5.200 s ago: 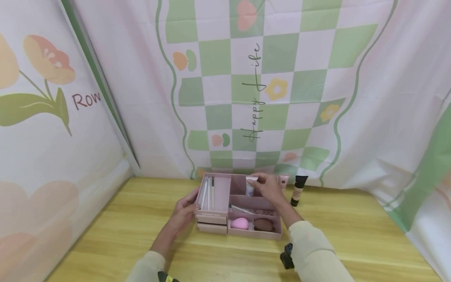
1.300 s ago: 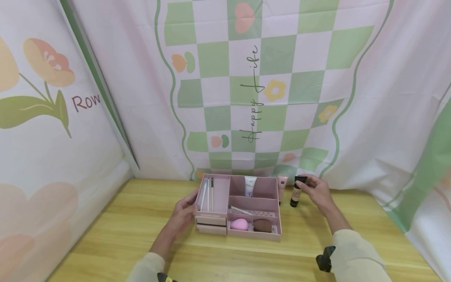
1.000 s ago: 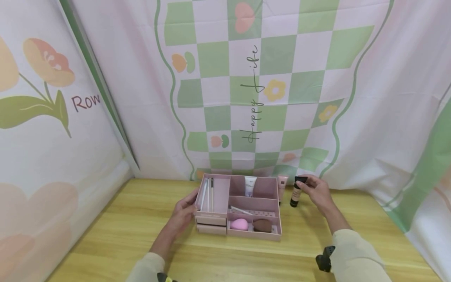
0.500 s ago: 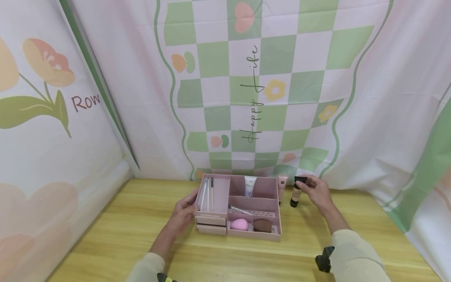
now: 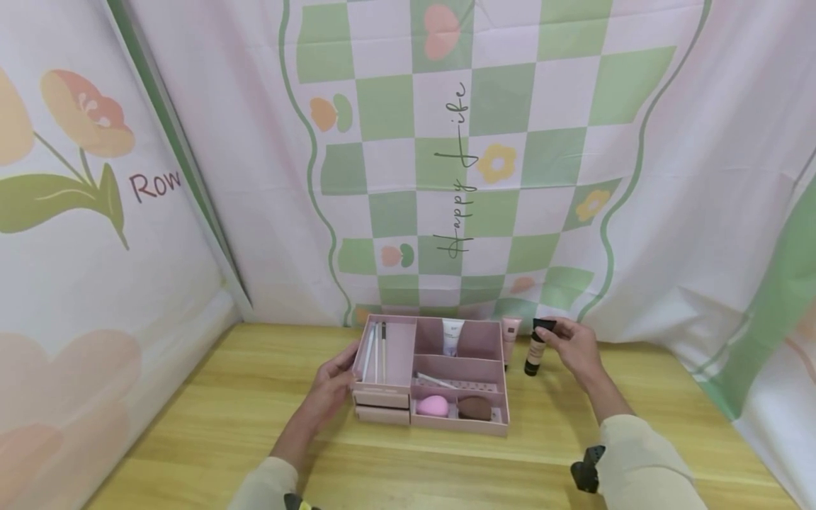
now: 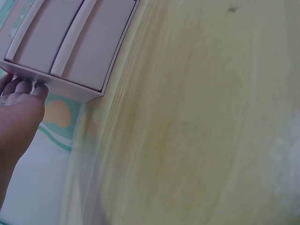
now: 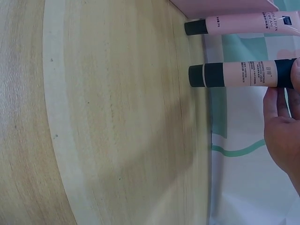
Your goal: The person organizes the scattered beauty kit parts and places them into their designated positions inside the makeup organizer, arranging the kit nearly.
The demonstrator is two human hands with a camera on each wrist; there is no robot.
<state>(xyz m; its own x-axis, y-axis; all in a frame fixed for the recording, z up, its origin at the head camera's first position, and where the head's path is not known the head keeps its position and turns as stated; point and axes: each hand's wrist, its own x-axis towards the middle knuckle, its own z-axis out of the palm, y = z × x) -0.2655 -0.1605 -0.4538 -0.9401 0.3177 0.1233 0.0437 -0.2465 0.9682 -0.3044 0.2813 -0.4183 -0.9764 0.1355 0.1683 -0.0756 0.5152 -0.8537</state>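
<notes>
A pink compartmented organizer box (image 5: 390,388) sits on the wooden table, with two small drawers (image 6: 70,47) on its left front. My left hand (image 5: 333,382) rests against the box's left side, fingertips (image 6: 23,86) touching its edge. My right hand (image 5: 570,347) pinches the top end of a beige tube with black ends (image 5: 534,347) (image 7: 241,75), which stands upright on the table just right of the box. A pink tube (image 5: 510,336) (image 7: 239,24) stands between that tube and the box. A white tube (image 5: 452,336) stands in the box's back compartment.
The box also holds white brushes (image 5: 376,343), a pink sponge (image 5: 433,405), a brown sponge (image 5: 475,407) and a thin stick (image 5: 436,380). Patterned cloth backdrops (image 5: 459,163) hang close behind and at both sides. Bare wooden tabletop (image 5: 210,425) lies in front.
About five seconds ago my right hand held the white tube inside the box; it has since moved right to the beige tube. Over the last second nothing has visibly moved.
</notes>
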